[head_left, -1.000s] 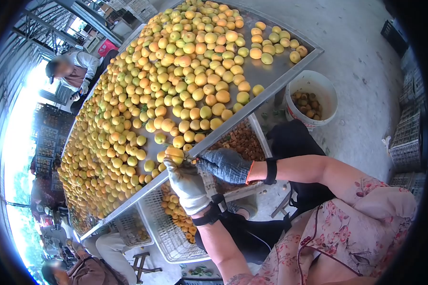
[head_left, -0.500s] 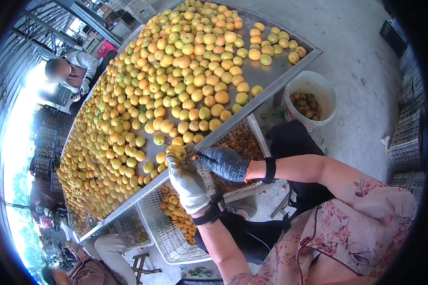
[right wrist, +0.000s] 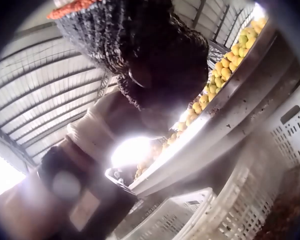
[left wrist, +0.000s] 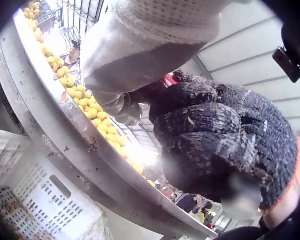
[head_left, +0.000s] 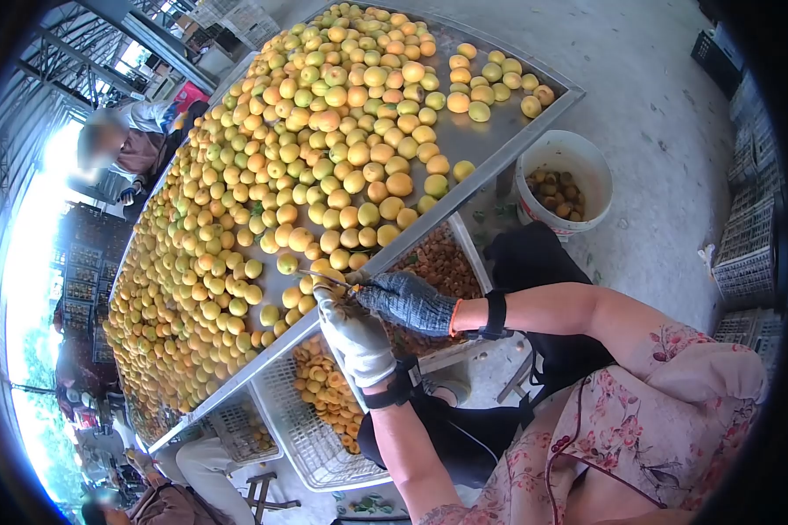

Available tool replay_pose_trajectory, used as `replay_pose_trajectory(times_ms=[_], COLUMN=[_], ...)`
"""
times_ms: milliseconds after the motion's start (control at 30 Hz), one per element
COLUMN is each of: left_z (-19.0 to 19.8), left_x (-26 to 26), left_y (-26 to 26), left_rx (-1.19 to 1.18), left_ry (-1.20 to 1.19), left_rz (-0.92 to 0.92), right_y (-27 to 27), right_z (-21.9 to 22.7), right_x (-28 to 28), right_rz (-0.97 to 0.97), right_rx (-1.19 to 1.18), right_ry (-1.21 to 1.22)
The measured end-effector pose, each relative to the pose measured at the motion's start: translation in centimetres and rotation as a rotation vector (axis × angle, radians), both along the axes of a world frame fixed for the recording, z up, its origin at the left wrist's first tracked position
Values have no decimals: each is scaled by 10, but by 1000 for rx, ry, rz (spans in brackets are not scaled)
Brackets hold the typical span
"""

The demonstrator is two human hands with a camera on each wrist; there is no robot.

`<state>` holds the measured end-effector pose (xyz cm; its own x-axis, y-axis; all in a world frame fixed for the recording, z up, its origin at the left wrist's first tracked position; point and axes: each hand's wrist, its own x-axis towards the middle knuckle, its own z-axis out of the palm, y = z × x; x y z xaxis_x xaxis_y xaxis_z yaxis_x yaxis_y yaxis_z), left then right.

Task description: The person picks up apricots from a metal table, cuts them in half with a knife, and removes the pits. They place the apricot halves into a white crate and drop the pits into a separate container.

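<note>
At the near rim of the metal table [head_left: 453, 199], my white-gloved left hand [head_left: 355, 339] has its fingers curled round a yellow fruit [head_left: 327, 275], which they partly cover. The grey-gloved right hand [head_left: 408, 303] touches or nearly touches it and grips a thin-bladed tool [head_left: 317, 276], whose blade points left across the fruit. In the left wrist view the grey glove [left wrist: 215, 132] shows curled fingers beside the white glove [left wrist: 145, 45]. The right wrist view has the grey glove [right wrist: 135, 50] in shadow, hiding the tool and fruit.
Yellow-orange fruits [head_left: 324, 121] cover much of the table. Below its edge are a white crate [head_left: 328, 455] of fruit pieces and a crate of brown bits [head_left: 438, 262]. A white bucket [head_left: 595, 179] stands right; a person [head_left: 140, 150] sits across the table.
The blade now shows stretched left over the fruit, where the fruit was plainer before. My left hand has shifted slightly right and tilted. The person across the table has moved their arms.
</note>
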<state>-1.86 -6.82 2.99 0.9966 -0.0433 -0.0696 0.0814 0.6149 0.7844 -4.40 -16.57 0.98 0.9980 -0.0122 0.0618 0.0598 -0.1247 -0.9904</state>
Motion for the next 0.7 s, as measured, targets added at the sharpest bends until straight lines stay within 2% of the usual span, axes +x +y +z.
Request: replay_pose_trajectory(times_ms=[67, 100, 167, 300, 367, 467, 533, 600, 700], left_z=[-10, -9, -5, -11, -14, -2, -7, -10, -11], left_x=[6, 6, 7, 6, 7, 4, 10, 15, 16], left_y=[3, 5, 8, 3, 6, 1, 9, 17, 23], left_rx=[358, 360, 554, 501, 83, 74, 154, 233, 219], left_ry=[-142, -142, -245, -222, -28, 11, 10, 9, -109], left_rz=[135, 128, 183, 178, -20, -58, -41, -25, -108], right_y=[-3, -4, -6, -4, -2, -1, 2, 6, 4], right_z=[-2, -5, -8, -5, 3, -5, -17, -22, -22], right_x=[1, 1, 2, -1, -8, -5, -1, 1, 2], right_rz=[-5, -2, -2, 28, 2, 0, 1, -105, -110], right_rx=[56, 75, 94, -21, -79, -141, -116, 82, 29], right_ry=[9, -46, -102, -17, 80, -26, -25, -92, -161])
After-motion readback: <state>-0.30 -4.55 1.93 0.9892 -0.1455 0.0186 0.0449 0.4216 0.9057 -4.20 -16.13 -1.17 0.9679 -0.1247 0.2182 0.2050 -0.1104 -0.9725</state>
